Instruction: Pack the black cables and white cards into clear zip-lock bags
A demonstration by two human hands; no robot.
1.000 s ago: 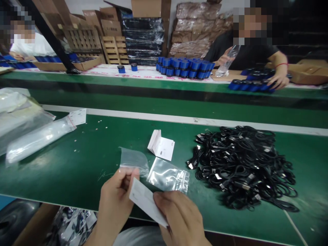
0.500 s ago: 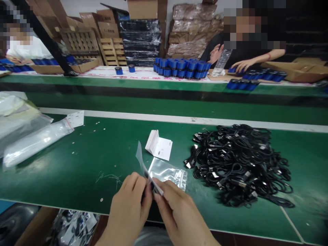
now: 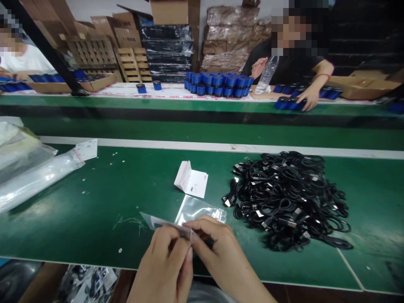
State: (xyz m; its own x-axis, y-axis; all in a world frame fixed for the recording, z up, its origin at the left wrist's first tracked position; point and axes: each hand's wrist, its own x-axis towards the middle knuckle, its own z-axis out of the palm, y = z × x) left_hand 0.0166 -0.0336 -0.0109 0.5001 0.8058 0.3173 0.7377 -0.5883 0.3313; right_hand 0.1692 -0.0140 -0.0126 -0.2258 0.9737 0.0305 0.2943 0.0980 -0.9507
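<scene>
Your left hand (image 3: 168, 256) and your right hand (image 3: 217, 246) are close together, both pinching a small clear bag (image 3: 150, 220). The bag sticks out to the left, past your left fingers. Something dark and something pale show through it — your fingers hide too much to tell what they are.

Just past your right hand, a flat clear bag (image 3: 200, 208) lies on the green table (image 3: 94, 227). Right behind it is a bunch of white cards (image 3: 191, 181). To the right sits a big, messy pile of black cables (image 3: 290, 202).

Far to your left is a long plastic bag (image 3: 41, 179). Across from you, a person's hand (image 3: 311, 97) touches some blue things (image 3: 282, 102) — near a clear bottle (image 3: 267, 75).
</scene>
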